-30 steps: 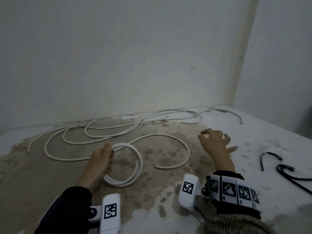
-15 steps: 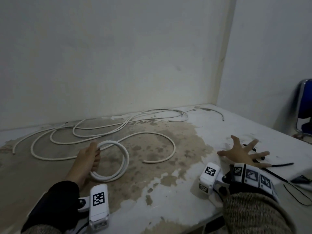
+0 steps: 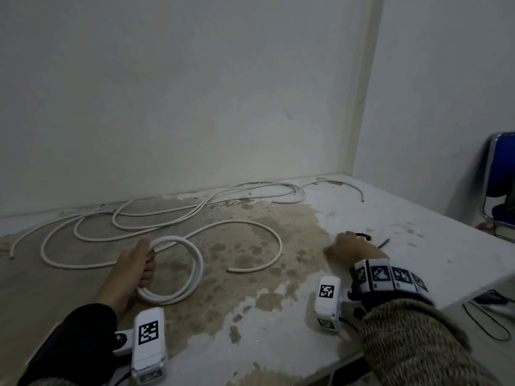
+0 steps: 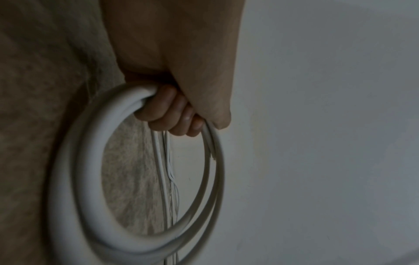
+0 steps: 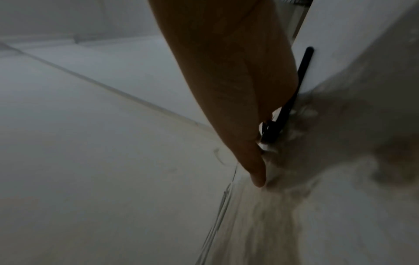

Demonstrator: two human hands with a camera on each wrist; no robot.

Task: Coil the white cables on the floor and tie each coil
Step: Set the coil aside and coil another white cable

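Down on the floor (image 3: 278, 344), the left hand (image 3: 138, 267) grips a coil (image 3: 178, 270) of white cable, fingers (image 4: 167, 113) curled through the ring and closed round its turns. The left wrist view shows several turns bunched together under those fingers, the ring hanging below the palm. From the coil the cable (image 3: 259, 246) runs on loose across the brown stained patch of floor, sweeping in a wide curve to a free end just right of the coil. More white cable (image 3: 156, 218) lies in long loops behind it, along the foot of the wall (image 3: 195, 93), reaching toward the corner.

The right hand (image 3: 354, 247) is low over the pale part of the floor, well apart from the coil, with its back to the head camera. A black tie (image 3: 362, 235) shows at its far side, and in the right wrist view the tie (image 5: 285, 107) sits against the inside of the hand, its straight end sticking out past the palm. One finger (image 5: 256, 170) points down to the floor. Whether the others pinch the tie I cannot tell; they are hidden and the view is blurred.

Thin black cords (image 3: 490, 319) lie at the right edge, and a blue chair (image 3: 501, 174) stands by the right wall.
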